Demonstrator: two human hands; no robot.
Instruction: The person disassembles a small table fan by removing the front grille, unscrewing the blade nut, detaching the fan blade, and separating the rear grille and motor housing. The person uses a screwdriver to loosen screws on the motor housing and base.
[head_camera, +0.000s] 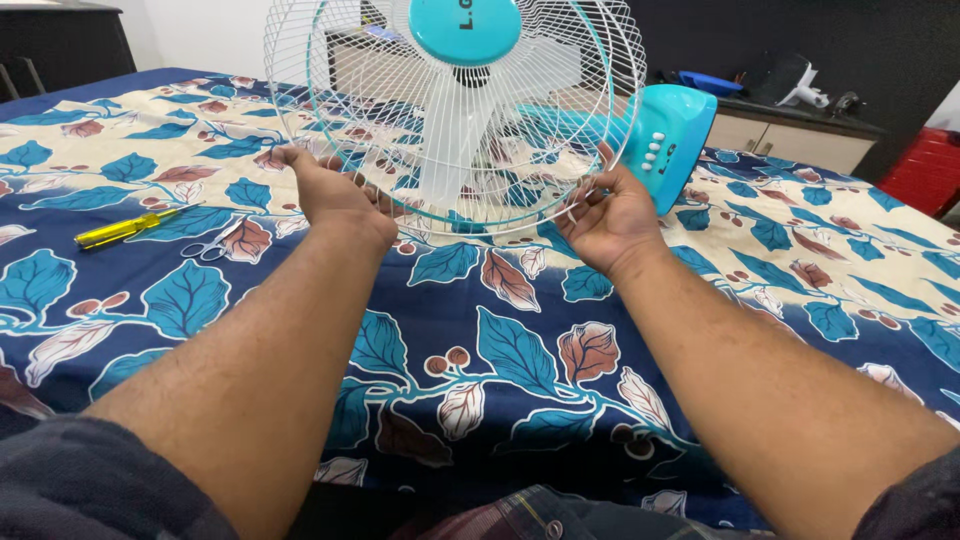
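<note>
While the white wire fan guard (455, 110) with its turquoise centre cap stands tilted on the leaf-patterned bedsheet (500, 330), the left hand (335, 195) grips its lower left rim and the right hand (610, 215) clasps the lower right rim, fingers curled around the wires. Behind the guard lies the turquoise fan base (665, 140), partly screened by the grille. A yellow screwdriver (125, 229) and small scissors (208, 246) lie on the sheet, well left of the left hand

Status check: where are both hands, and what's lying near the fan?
Left hand and right hand both grip the lower rim of the white fan guard. Fan lies on the leaf-print sheet. Yellow screwdriver and scissors lie apart, left.
</note>
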